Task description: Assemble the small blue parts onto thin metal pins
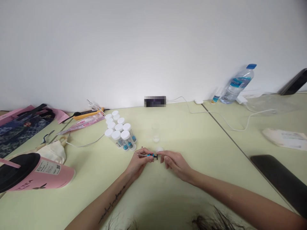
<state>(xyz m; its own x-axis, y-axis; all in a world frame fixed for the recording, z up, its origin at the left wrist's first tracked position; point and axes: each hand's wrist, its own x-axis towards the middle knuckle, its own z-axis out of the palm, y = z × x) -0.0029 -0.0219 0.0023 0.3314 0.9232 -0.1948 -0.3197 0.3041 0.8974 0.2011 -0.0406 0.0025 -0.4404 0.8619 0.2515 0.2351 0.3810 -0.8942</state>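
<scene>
My left hand point(139, 163) pinches a small blue-and-black piece point(151, 155) between thumb and fingers. A thin pale strand or rod runs leftward from it, and its black T-shaped end points toward my right hand point(176, 164). That hand has its index finger stretched out close to the black end, the other fingers bent and apart; nothing shows in its grip. Whether the fingertip touches the black end I cannot tell. Just behind this fingertip lies a white cap point(159, 149), partly hidden. A clear uncapped tube point(155, 132) stands upright beyond both hands.
Several white-capped clear tubes point(120, 127) with blue pieces inside stand grouped at left. A pink cup point(55, 174) is at the left front. At right are a water bottle point(238, 84), a white cable point(217, 112) and a dark flat object point(279, 177). A pixelated device point(155, 101) leans by the wall.
</scene>
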